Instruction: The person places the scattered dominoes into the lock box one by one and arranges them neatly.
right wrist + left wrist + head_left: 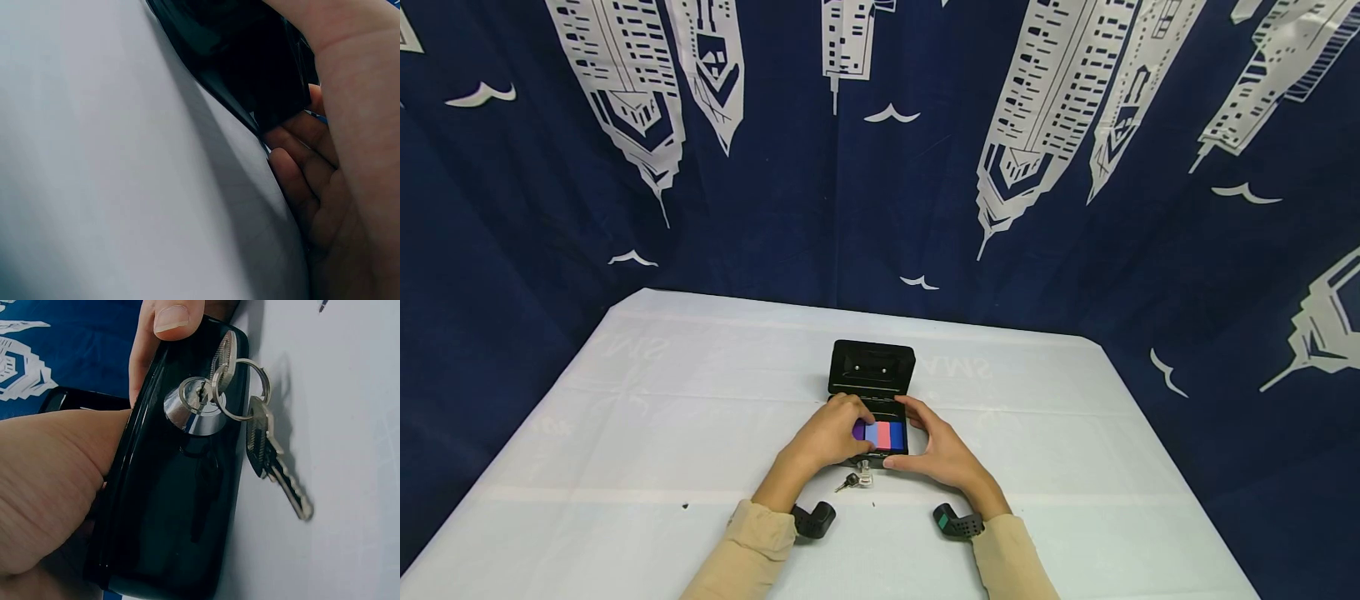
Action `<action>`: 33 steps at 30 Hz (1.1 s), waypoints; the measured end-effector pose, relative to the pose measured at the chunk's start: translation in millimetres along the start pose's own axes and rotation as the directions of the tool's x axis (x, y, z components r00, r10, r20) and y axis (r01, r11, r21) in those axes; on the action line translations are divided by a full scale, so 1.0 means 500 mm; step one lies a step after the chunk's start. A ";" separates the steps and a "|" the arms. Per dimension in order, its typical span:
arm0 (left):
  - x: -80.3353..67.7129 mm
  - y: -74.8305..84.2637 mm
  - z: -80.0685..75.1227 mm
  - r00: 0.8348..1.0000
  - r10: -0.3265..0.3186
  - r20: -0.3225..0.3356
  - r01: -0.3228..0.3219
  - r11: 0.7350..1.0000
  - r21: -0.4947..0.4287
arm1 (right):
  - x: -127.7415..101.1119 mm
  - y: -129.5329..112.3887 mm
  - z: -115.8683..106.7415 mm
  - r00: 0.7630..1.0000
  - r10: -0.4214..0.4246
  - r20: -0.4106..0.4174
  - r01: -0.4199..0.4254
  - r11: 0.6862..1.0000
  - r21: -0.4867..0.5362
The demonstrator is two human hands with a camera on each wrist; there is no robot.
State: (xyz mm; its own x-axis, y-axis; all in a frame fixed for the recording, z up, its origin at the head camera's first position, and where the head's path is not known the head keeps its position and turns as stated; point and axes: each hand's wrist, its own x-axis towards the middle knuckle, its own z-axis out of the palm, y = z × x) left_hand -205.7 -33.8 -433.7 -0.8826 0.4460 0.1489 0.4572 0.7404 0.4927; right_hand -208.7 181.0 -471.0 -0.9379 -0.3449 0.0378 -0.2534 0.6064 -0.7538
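A small black cash box (906, 417) stands on the table with its lid (872, 367) raised. Inside, coloured pieces lie side by side: purple, light blue (871, 434), pink (883, 435) and blue (897, 435). My left hand (831, 433) reaches in from the left, thumb and finger at both ends of the light blue piece. My right hand (943, 450) grips the box's right side, thumb on the front edge and fingers farther back. In the left wrist view, a key sits in the front lock (197, 415); a second key (278, 462) hangs from its ring.
The box rests on a white-covered table (700, 442). A dark blue curtain (790, 225) with white building prints hangs behind. Black bands (814, 521) sit on both wrists. A small dark speck (685, 506) lies at the front left.
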 end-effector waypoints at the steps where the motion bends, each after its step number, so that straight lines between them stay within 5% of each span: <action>1: 0.000 0.000 0.001 1.000 -0.003 0.001 0.003 1.000 0.000 | 0.000 0.000 0.000 1.000 0.004 0.001 -0.004 1.000 -0.001; 33: -0.006 0.003 -0.014 1.000 -0.005 0.021 0.005 1.000 0.016 | 0.003 0.007 0.002 1.000 0.010 0.001 -0.010 1.000 -0.002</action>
State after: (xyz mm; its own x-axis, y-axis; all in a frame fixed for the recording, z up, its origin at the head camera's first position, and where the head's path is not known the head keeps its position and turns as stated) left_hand -203.4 -37.7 -427.2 -0.8823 0.4529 0.1284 0.4550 0.7506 0.4792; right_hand -210.7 181.7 -474.1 -0.9401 -0.3395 0.0302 -0.2448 0.6109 -0.7529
